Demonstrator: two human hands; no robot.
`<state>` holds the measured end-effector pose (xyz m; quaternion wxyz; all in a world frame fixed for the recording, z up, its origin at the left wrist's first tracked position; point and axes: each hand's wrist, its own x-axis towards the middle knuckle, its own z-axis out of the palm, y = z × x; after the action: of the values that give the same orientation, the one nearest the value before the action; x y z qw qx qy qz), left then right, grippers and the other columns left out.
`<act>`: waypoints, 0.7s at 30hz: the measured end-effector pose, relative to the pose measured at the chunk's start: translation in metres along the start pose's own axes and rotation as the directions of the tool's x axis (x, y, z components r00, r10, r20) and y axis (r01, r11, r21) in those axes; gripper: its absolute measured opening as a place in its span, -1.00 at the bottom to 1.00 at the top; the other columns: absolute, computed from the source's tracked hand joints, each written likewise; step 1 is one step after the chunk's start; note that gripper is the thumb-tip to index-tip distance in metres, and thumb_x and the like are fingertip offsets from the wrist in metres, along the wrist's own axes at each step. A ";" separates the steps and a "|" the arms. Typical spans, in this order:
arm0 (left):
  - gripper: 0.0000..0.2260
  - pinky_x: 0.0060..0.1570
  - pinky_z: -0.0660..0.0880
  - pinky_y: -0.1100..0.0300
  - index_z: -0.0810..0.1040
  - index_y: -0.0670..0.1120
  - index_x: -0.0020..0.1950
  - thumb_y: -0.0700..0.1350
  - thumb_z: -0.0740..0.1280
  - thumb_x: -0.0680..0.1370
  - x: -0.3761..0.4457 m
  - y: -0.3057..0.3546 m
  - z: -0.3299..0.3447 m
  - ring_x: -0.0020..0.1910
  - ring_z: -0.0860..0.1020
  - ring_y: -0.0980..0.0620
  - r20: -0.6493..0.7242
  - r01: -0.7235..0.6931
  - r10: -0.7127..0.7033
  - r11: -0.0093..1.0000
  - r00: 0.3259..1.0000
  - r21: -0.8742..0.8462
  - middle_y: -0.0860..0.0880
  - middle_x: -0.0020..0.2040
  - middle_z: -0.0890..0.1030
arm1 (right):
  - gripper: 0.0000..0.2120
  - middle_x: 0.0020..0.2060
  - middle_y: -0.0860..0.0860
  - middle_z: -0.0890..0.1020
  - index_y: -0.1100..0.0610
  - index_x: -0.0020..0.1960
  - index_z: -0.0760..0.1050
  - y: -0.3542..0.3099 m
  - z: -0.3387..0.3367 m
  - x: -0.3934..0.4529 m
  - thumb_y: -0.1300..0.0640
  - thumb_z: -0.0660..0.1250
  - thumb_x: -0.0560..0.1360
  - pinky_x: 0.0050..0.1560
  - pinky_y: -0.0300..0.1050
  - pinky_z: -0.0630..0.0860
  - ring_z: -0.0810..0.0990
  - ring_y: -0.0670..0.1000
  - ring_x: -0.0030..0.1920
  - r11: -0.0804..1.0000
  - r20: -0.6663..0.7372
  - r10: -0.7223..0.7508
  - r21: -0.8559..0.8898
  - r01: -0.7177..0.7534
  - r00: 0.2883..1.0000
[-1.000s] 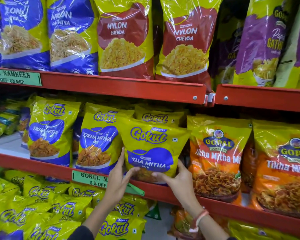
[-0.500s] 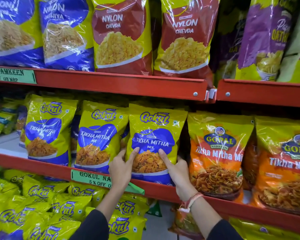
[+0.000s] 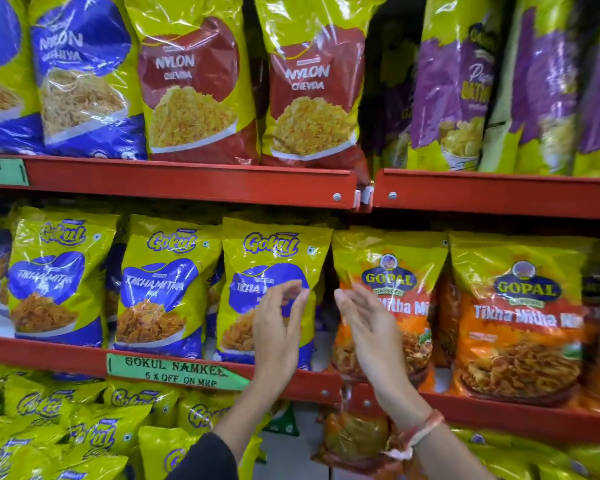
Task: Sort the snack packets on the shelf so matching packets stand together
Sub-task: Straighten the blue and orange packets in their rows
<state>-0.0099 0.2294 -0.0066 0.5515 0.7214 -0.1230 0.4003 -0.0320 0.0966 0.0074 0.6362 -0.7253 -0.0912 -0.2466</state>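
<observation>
middle shelf (image 3: 84, 355), red-edged: three yellow-and-blue gokul tikha mitha mix packets stand upright in a row, the left gokul packet (image 3: 58, 275), the middle gokul packet (image 3: 163, 285) and the right gokul packet (image 3: 267, 258), each just beside the next. directly to the right of the third stand two yellow-and-orange gopal tikha mitha mix packets, the near gopal packet (image 3: 395, 268) and the far gopal packet (image 3: 520, 306), so that like brands are grouped. left hand (image 3: 278, 327): raised in front of the right gokul packet, fingers spread and slack, holding nothing; whether the fingertips touch the packet cannot be told through the blur. right hand (image 3: 371, 323): raised in front of the near gopal packet, palm turned toward the left hand, fingers extended, holding nothing; a red-and-white thread band (image 3: 420, 431) circles its wrist. a green label (image 3: 174, 372) reading "gokul namkeen, 5 % off on mrp" is fixed to the shelf edge below the middle gokul packet. upper shelf (image 3: 187, 181): blue nylon gathiya packets (image 3: 84, 81) at left, red nylon chevda packets (image 3: 194, 88) at centre, purple packets (image 3: 454, 91) at right. below the middle shelf, further gokul packets (image 3: 49, 420) lie heaped.
</observation>
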 end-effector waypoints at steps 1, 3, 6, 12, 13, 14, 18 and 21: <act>-0.78 0.09 0.51 0.11 0.57 -0.02 0.08 0.06 0.29 0.54 0.002 0.007 0.010 0.02 0.59 0.11 0.023 0.004 -0.003 1.000 1.000 -0.024 0.05 -0.01 0.64 | -0.58 0.12 -0.04 0.66 0.13 0.32 0.51 -0.004 -0.013 0.003 -0.02 0.37 0.52 0.04 -0.51 0.46 0.59 -0.42 0.00 0.999 -0.032 -0.033 -0.013 0.033 0.999; -0.82 0.08 0.51 0.19 0.59 -0.07 0.07 -0.02 0.32 0.54 0.004 0.022 0.032 -0.02 0.60 0.17 0.058 -0.001 0.004 0.999 0.998 -0.049 0.03 -0.01 0.66 | -0.74 -0.02 -0.16 0.66 0.08 0.21 0.58 -0.005 -0.045 0.010 0.05 0.37 0.55 -0.12 -0.58 0.44 0.58 -0.48 -0.13 0.994 -0.122 -0.095 -0.056 0.089 0.988; -0.82 0.05 0.50 0.24 0.59 -0.12 0.07 -0.06 0.33 0.54 0.009 0.035 0.059 -0.03 0.61 0.14 0.068 0.004 -0.002 1.000 0.998 -0.026 0.02 -0.04 0.65 | -0.81 -0.07 -0.22 0.65 0.04 0.13 0.61 -0.003 -0.084 0.022 0.04 0.38 0.55 -0.13 -0.55 0.48 0.64 -0.33 -0.06 0.986 -0.238 -0.148 -0.112 0.124 0.960; -0.76 0.05 0.42 0.01 0.55 -0.17 0.18 -0.11 0.25 0.59 0.025 0.042 0.092 0.11 0.58 -0.19 -0.104 0.117 -0.097 0.971 0.990 0.208 -0.17 0.09 0.65 | -0.66 0.12 0.12 0.69 0.26 0.29 0.55 0.008 -0.133 0.052 0.12 0.35 0.58 -0.14 -0.64 0.40 0.61 -0.07 0.02 0.970 -0.338 -0.163 -0.225 0.088 0.927; -0.75 0.05 0.41 -0.01 0.54 -0.17 0.21 -0.11 0.23 0.59 0.027 0.045 0.095 0.12 0.57 -0.21 -0.111 0.106 -0.080 0.960 0.991 0.260 -0.18 0.11 0.64 | -0.65 0.13 0.13 0.70 0.27 0.30 0.55 0.007 -0.137 0.056 0.11 0.34 0.58 -0.15 -0.64 0.39 0.59 -0.10 0.01 0.963 -0.333 -0.168 -0.256 0.083 0.928; -0.74 0.05 0.42 -0.03 0.52 -0.18 0.23 -0.12 0.22 0.60 0.030 0.047 0.094 0.13 0.56 -0.23 -0.116 0.087 -0.052 0.944 0.992 0.319 -0.19 0.13 0.63 | -0.66 0.12 0.13 0.71 0.26 0.29 0.56 0.005 -0.139 0.058 0.11 0.34 0.58 -0.17 -0.65 0.36 0.58 -0.12 -0.02 0.951 -0.325 -0.177 -0.300 0.076 0.929; -0.77 0.01 0.46 0.00 0.58 -0.19 0.17 -0.19 0.21 0.60 0.049 0.051 0.084 0.07 0.59 -0.22 -0.056 -0.124 0.169 0.875 0.984 0.467 -0.15 0.14 0.64 | -0.76 -0.04 0.14 0.76 0.19 0.17 0.66 -0.009 -0.149 0.072 0.13 0.36 0.57 -0.21 -0.36 0.46 0.66 0.00 -0.18 0.827 -0.325 -0.406 -0.527 0.193 0.854; -0.77 0.14 0.48 0.02 0.60 -0.21 0.14 -0.23 0.23 0.55 0.073 0.043 0.076 0.07 0.62 -0.20 0.163 -0.380 0.348 0.771 0.923 0.510 -0.18 0.11 0.66 | -0.77 -0.01 0.14 0.74 0.21 0.19 0.64 -0.011 -0.158 0.092 0.20 0.36 0.56 -0.01 -0.04 0.56 0.67 0.17 0.01 0.603 -0.157 -0.606 -0.730 0.322 0.780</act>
<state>0.0443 0.1651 0.0698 0.2375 0.8196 -0.1605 0.4960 0.0046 -0.0709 0.0714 0.2487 -0.7875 -0.0577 -0.5609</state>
